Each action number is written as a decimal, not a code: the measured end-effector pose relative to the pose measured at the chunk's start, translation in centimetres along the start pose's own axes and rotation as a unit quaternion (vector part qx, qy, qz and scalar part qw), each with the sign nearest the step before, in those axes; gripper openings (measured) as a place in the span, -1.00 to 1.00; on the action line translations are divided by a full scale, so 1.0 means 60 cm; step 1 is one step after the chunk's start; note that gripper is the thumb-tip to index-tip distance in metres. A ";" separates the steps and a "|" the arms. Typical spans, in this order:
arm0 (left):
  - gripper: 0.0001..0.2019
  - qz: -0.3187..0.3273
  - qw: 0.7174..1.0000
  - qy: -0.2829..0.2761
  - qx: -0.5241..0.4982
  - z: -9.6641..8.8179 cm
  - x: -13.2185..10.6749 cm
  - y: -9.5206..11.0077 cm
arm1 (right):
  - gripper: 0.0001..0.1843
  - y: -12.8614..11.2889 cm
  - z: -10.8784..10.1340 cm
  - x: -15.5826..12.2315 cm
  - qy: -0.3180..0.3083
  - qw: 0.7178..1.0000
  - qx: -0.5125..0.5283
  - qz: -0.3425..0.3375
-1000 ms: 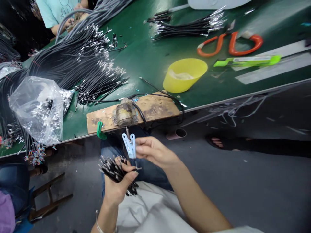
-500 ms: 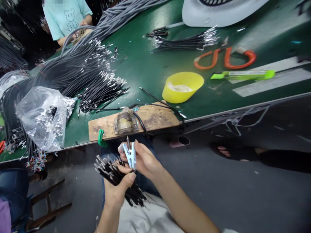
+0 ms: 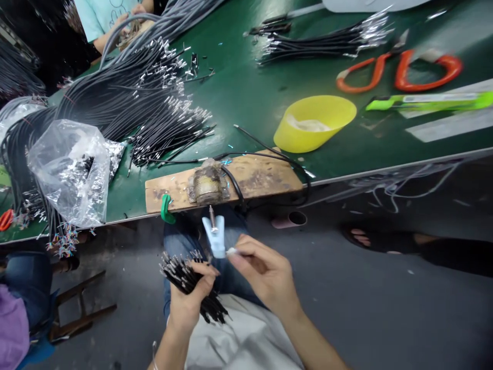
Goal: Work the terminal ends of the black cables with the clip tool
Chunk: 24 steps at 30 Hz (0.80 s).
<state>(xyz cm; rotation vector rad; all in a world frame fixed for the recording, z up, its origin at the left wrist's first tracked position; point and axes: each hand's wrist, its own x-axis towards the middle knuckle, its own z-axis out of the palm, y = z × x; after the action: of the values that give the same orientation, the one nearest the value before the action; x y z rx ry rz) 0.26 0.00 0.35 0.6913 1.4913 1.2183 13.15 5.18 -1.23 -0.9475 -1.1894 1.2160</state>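
Note:
My left hand [image 3: 188, 300] is closed round a bundle of short black cables [image 3: 181, 275] with bare silvery ends, held above my lap. My right hand [image 3: 269, 275] is pinched just right of a light blue clothespin-like clip [image 3: 216, 241]. A tiny whitish bit shows at its fingertips, too small to name. The clip hangs on a metal shaft [image 3: 211, 213] that sticks out from a small, grimy motor [image 3: 208, 185]. The motor is fixed on a wooden board [image 3: 262, 177] at the table's edge.
On the green table [image 3: 231, 77] lie many black cables [image 3: 169, 133], a clear plastic bag [image 3: 69, 174], a yellow cup [image 3: 316, 126], orange-handled scissors [image 3: 427, 72] and a green marker-like tool [image 3: 435, 101]. A green clamp [image 3: 167, 209] grips the board. Another person [image 3: 103, 20] sits across.
My right hand has moved off the clip to the right, leaving it in plain view. My left hand keeps the cable bundle. The view has shifted slightly.

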 end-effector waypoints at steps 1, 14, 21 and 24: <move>-0.81 -0.003 1.000 -0.001 0.001 0.000 -0.002 -0.003 | -0.86 -0.007 0.005 -0.002 -0.017 0.998 -0.048 -0.046; -0.74 -0.086 0.994 0.004 -0.067 0.002 -0.008 -0.025 | -0.80 -0.014 0.035 -0.010 -0.007 0.980 -0.148 -0.132; -0.63 -0.083 0.987 -0.027 -0.132 0.016 -0.005 -0.014 | -0.71 0.017 0.043 -0.028 -0.107 0.932 0.267 0.219; -0.64 -0.095 0.988 -0.040 -0.118 0.016 -0.007 -0.002 | -0.69 0.017 0.033 -0.019 -0.124 0.912 0.307 0.244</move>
<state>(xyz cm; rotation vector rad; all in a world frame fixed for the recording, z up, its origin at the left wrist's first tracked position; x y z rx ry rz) 1.30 -0.08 0.45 0.4251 1.2897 1.1813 11.10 4.08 -2.06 -0.6282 -0.6773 2.0119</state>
